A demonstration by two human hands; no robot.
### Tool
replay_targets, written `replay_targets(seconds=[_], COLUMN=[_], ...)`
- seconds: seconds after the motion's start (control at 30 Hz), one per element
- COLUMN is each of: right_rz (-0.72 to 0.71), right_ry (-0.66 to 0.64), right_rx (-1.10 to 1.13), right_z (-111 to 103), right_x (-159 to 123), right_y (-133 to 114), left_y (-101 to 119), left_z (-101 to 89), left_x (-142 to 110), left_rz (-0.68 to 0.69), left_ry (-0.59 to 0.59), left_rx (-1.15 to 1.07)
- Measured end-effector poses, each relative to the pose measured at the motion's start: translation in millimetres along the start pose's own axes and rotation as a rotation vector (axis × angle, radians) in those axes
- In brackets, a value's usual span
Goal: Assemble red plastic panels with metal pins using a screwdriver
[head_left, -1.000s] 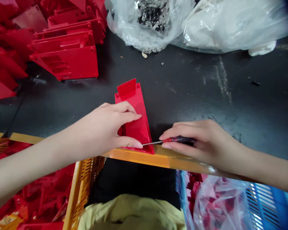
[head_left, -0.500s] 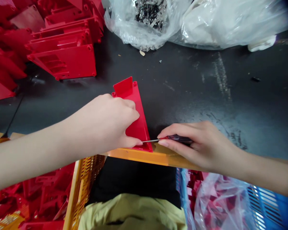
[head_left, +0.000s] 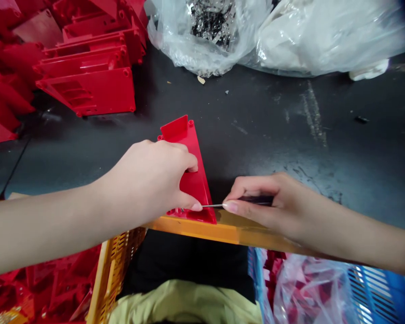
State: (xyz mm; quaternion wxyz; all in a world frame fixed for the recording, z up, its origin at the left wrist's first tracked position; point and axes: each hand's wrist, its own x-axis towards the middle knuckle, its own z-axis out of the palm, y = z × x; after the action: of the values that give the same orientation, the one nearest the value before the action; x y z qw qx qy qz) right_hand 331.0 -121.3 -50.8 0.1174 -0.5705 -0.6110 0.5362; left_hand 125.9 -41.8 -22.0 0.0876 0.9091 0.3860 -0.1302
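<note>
A red plastic panel (head_left: 198, 180) with a raised end wall lies on the black table, its near end at the table's front edge. My left hand (head_left: 158, 173) is closed over the panel and grips it, thumb low near its front end. Between the fingertips of my right hand (head_left: 263, 198) is a screwdriver (head_left: 256, 199) with a dark handle and thin metal shaft. The shaft points left across the panel's near end and reaches my left thumb; its tip is hidden there. A small metal piece shows just left of that thumb, too small to name.
Stacked red panels (head_left: 91, 90) stand at the back left. A clear bag of small metal parts (head_left: 214, 22) and a white-filled bag (head_left: 317, 36) lie at the back. Below the yellow table edge (head_left: 202, 230) are a yellow crate (head_left: 113, 270) and a blue crate (head_left: 374, 288) with red parts.
My right fingers have slid forward over the front of the handle, and the shaft lies more level. My left thumb and forefinger are slightly further apart. The whole view has shifted a little.
</note>
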Motion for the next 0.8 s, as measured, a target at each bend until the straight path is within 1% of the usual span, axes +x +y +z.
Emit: replay_targets(seconds=[0.1, 0.2, 0.27, 0.33, 0.37, 0.4, 0.47, 0.5, 0.57, 0.63, 0.67, 0.73, 0.8], right_rz=[0.138, 0.224, 0.22, 0.163, 0.122, 0.079, -0.002, -0.033, -0.048, -0.007, 0.021, 0.05, 0.056], right_ry=[-0.055, -0.091, -0.107, -0.105, -0.093, -0.075, -0.048, -0.05, -0.07, -0.023, 0.035, 0.151, 0.211], right_rx=[0.029, 0.045, 0.036, 0.007, -0.016, -0.043, -0.085, -0.082, -0.003, 0.158, 0.236, 0.354, 0.437], right_z=[-1.8, -2.9, -3.1, -3.1, -3.0, -2.9, -3.2, -3.7, -6.0, -9.9, -12.0, -15.5, -16.2], right_x=[0.8, 1.9, 2.8, 3.8, 4.2, 4.7, 5.3, 5.4, 4.6, 1.6, -0.9, -7.7, -15.7], right_y=[-5.3, -5.4, -3.4, -1.9, -1.7, -1.9, -2.8, -2.9, -1.4, 3.0, 6.0, 12.7, 18.9], left_y=[1.9, 5.4, 7.4, 6.6, 4.4, 0.8, -10.2, -16.9, -29.6, -37.2, -38.2, -34.4, -25.1], left_z=[-3.0, -5.5, -5.7, -3.8, -2.0, 0.2, 4.4, 5.7, 6.5, 5.4, 5.0, 5.8, 10.2], left_x=[6.9, 12.4, 15.9, 19.4, 21.0, 22.2, 23.1, 22.4, 18.0, 8.7, 2.2, -13.7, -31.0], left_rz=[-0.048, -0.035, -0.027, -0.034, -0.026, -0.005, 0.079, 0.128, 0.165, 0.124, 0.094, 0.081, 0.146], left_ry=[-0.083, -0.119, -0.142, -0.166, -0.147, -0.102, 0.017, 0.048, 0.034, 0.026, 0.064, 0.202, 0.36], left_rx=[-0.005, 0.023, 0.041, 0.045, 0.033, 0.007, -0.093, -0.161, -0.291, -0.398, -0.436, -0.474, -0.46])
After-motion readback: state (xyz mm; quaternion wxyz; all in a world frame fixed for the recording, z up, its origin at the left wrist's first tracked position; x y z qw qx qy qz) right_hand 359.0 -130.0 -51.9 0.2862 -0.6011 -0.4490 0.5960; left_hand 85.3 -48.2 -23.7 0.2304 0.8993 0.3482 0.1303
